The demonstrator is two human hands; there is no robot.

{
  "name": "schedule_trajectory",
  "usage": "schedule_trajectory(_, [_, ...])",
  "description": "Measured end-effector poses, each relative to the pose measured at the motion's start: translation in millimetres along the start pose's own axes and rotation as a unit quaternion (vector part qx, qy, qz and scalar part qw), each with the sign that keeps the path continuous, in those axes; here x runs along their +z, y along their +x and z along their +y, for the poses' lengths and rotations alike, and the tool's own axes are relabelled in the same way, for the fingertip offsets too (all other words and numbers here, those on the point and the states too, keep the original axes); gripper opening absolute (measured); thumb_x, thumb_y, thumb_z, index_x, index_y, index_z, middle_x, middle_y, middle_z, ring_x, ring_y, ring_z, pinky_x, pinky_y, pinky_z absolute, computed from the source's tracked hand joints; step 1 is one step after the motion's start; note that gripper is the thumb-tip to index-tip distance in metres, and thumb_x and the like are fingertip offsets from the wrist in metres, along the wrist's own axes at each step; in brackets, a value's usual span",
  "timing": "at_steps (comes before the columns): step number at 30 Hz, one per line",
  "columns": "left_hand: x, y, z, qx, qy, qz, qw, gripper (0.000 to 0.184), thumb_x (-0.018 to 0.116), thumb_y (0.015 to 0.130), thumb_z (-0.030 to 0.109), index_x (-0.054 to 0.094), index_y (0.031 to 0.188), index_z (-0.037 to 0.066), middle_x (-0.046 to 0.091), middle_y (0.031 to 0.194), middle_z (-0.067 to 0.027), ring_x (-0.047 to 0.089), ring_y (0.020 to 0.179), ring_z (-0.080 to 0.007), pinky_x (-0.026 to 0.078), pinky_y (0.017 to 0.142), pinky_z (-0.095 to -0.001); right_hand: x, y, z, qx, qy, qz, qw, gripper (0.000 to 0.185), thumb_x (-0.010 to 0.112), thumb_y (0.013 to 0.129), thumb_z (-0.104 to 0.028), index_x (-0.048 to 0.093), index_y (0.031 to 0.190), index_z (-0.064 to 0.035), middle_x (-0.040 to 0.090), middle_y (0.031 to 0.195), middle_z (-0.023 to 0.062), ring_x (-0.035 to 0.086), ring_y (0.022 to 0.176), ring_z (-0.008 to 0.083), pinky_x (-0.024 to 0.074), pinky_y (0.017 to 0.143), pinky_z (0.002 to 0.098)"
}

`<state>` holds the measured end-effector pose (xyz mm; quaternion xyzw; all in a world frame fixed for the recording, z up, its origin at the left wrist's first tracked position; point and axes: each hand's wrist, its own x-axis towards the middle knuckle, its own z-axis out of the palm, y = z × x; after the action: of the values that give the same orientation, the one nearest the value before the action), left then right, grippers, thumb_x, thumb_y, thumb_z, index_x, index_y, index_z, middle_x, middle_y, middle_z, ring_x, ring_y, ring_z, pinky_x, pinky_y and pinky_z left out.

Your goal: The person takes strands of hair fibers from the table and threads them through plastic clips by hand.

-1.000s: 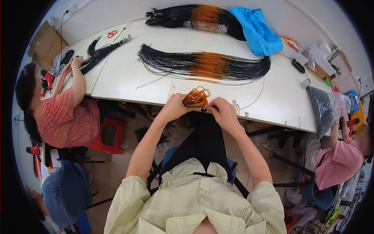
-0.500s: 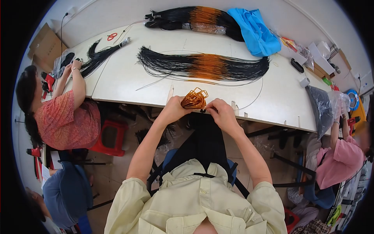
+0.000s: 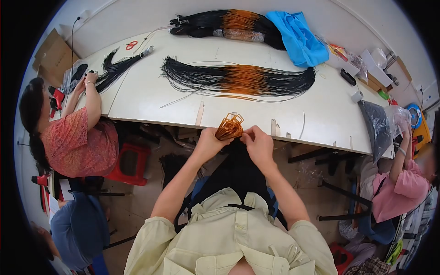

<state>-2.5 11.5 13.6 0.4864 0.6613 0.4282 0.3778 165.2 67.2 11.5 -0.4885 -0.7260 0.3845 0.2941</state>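
Observation:
My left hand (image 3: 210, 145) is closed around a bundle of orange wires (image 3: 230, 127) whose bent, looped ends stick up above the fist. Close beside it, my right hand (image 3: 258, 145) has thumb and fingers pinched together. Whatever lies in that pinch is too small or hidden to make out. Both hands are just off the table's front edge, over my lap. Beyond them on the table lies a long spread of black wires (image 3: 192, 75) with an orange middle section (image 3: 243, 79).
A thicker wire bundle (image 3: 197, 23) and a blue cloth (image 3: 298, 39) lie at the back of the white table (image 3: 151, 101). Small upright pegs (image 3: 274, 127) line the front edge. Red scissors (image 3: 131, 45) are at the left. Co-workers sit on both sides.
My right hand has moved slightly left and down, nearer the bundle. The thin wire that curved across the table by my right hand now shows only as a short piece near the edge.

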Motion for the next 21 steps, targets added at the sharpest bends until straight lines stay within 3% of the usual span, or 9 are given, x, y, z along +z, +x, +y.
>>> schedule_trajectory(1, [6, -4, -5, -0.016, -0.019, 0.014, 1.000, 0.020, 0.074, 0.074, 0.003, 0.068, 0.088, -0.010, 0.071, 0.077, -0.0112, 0.062, 0.065, -0.0145, 0.049, 0.062, -0.0261, 6, -5, 1, 0.068, 0.052, 0.004, 0.996, 0.006, 0.064, 0.086, -0.006, 0.063, 0.089, -0.0010, 0.063, 0.081, 0.0064, 0.060, 0.073, 0.0153, 0.0481, 0.069, 0.0273])
schedule_trajectory(2, [13, -8, -10, -0.019, -0.019, 0.012, 1.000, 0.020, 0.074, 0.074, 0.003, 0.068, 0.088, -0.010, 0.071, 0.077, -0.0112, 0.062, 0.065, -0.0145, 0.049, 0.062, -0.0261, 13, -10, 5, 0.072, 0.052, 0.003, 0.996, 0.006, 0.064, 0.086, -0.006, 0.063, 0.089, -0.0010, 0.063, 0.081, 0.0064, 0.060, 0.073, 0.0153, 0.0481, 0.069, 0.0273])
schedule_trajectory(3, [20, -11, -16, -0.018, -0.032, 0.029, 0.999, 0.019, 0.074, 0.074, 0.003, 0.068, 0.087, -0.010, 0.071, 0.076, -0.0112, 0.062, 0.064, -0.0143, 0.049, 0.061, -0.0259, 23, -15, 10, 0.097, 0.163, 0.006, 0.982, 0.007, 0.065, 0.086, -0.007, 0.063, 0.090, -0.0013, 0.063, 0.081, 0.0063, 0.060, 0.075, 0.0147, 0.0482, 0.069, 0.0265])
schedule_trajectory(6, [35, -19, -26, -0.013, -0.071, 0.083, 0.994, 0.018, 0.074, 0.074, 0.003, 0.067, 0.084, -0.010, 0.070, 0.074, -0.0110, 0.061, 0.062, -0.0139, 0.048, 0.059, -0.0253, 44, -24, 23, 0.161, 0.477, 0.017, 0.864, 0.010, 0.065, 0.087, -0.008, 0.062, 0.095, -0.0022, 0.064, 0.083, 0.0062, 0.062, 0.079, 0.0129, 0.0486, 0.072, 0.0240])
schedule_trajectory(7, [35, -23, -27, -0.015, -0.071, 0.083, 0.994, 0.018, 0.074, 0.074, 0.003, 0.067, 0.084, -0.010, 0.070, 0.074, -0.0110, 0.061, 0.062, -0.0139, 0.048, 0.059, -0.0253, 44, -26, 24, 0.162, 0.478, 0.016, 0.863, 0.010, 0.065, 0.087, -0.008, 0.062, 0.095, -0.0022, 0.064, 0.083, 0.0062, 0.062, 0.079, 0.0129, 0.0486, 0.072, 0.0240])
schedule_trajectory(11, [24, -35, -25, 0.029, -0.058, 0.044, 0.997, 0.016, 0.073, 0.076, 0.004, 0.068, 0.083, -0.009, 0.070, 0.071, -0.0093, 0.061, 0.060, -0.0127, 0.048, 0.059, -0.0239, 48, -29, 24, 0.231, 0.624, -0.006, 0.747, 0.010, 0.063, 0.092, -0.011, 0.062, 0.097, -0.0019, 0.065, 0.085, 0.0061, 0.062, 0.079, 0.0115, 0.0489, 0.073, 0.0227])
schedule_trajectory(16, [5, -34, -30, -0.026, -0.138, 0.079, 0.987, 0.015, 0.071, 0.080, 0.007, 0.069, 0.084, -0.007, 0.070, 0.071, -0.0079, 0.061, 0.061, -0.0109, 0.048, 0.060, -0.0219, 47, -40, 25, 0.218, 0.574, -0.008, 0.789, 0.011, 0.063, 0.091, -0.009, 0.062, 0.099, -0.0026, 0.064, 0.088, 0.0063, 0.064, 0.084, 0.0153, 0.0497, 0.081, 0.0233])
schedule_trajectory(21, [15, -18, -15, -0.023, -0.178, 0.081, 0.981, 0.015, 0.069, 0.084, 0.009, 0.070, 0.085, -0.006, 0.070, 0.073, -0.0071, 0.061, 0.062, -0.0102, 0.047, 0.060, -0.0199, 50, -59, 35, 0.195, 0.540, -0.028, 0.818, 0.011, 0.063, 0.092, -0.009, 0.062, 0.099, -0.0019, 0.064, 0.088, 0.0062, 0.064, 0.084, 0.0151, 0.0505, 0.082, 0.0241])
